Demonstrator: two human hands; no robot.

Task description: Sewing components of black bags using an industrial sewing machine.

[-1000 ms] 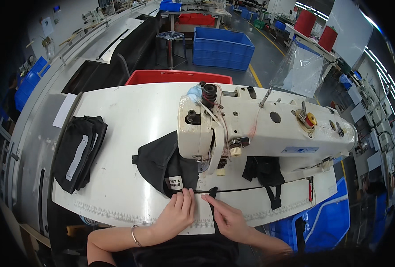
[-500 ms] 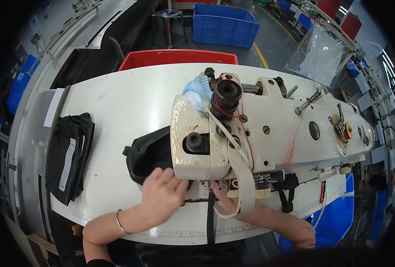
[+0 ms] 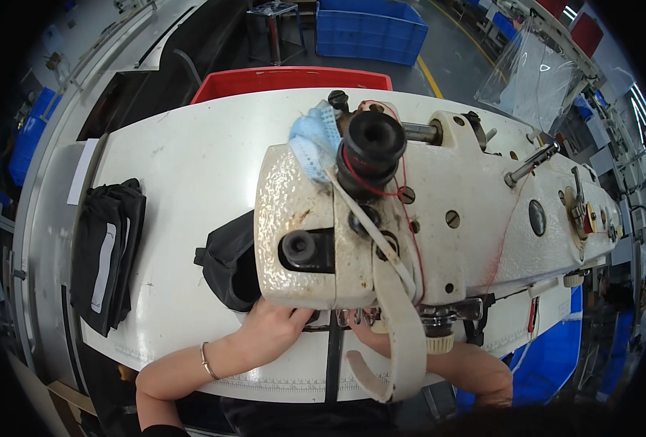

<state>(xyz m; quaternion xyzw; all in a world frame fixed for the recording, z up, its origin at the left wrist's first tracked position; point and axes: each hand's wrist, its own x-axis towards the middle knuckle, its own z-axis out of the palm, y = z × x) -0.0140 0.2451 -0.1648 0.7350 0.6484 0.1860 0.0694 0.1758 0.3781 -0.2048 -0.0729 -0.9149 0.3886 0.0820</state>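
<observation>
A white sewing machine [image 3: 469,218], with a light-blue cloth [image 3: 312,138] stuffed beside its black knob, covers the middle of the white table [image 3: 177,138]. My left hand [image 3: 272,331] is curled at the presser-foot area, closed on the black fabric piece [image 3: 225,258], its fingertips partly hidden. Behind the foot and the curved white guard, my right hand [image 3: 367,336] is mostly hidden. A black strap [image 3: 333,364] runs from under the machine toward my body, between my hands. A stack of folded black pieces [image 3: 104,255] with white strips lies at the left.
Beyond the table stand a red bin [image 3: 286,76], a blue crate [image 3: 367,33] and a metal stool [image 3: 272,14]. A red-handled tool [image 3: 533,313] lies on the right; a blue bin [image 3: 534,368] is below that side. A metal rail runs along the left.
My view has moved in closer over the machine head. Both hands have moved to the presser-foot area, the right one becoming mostly hidden, and the black piece's white label has gone out of sight.
</observation>
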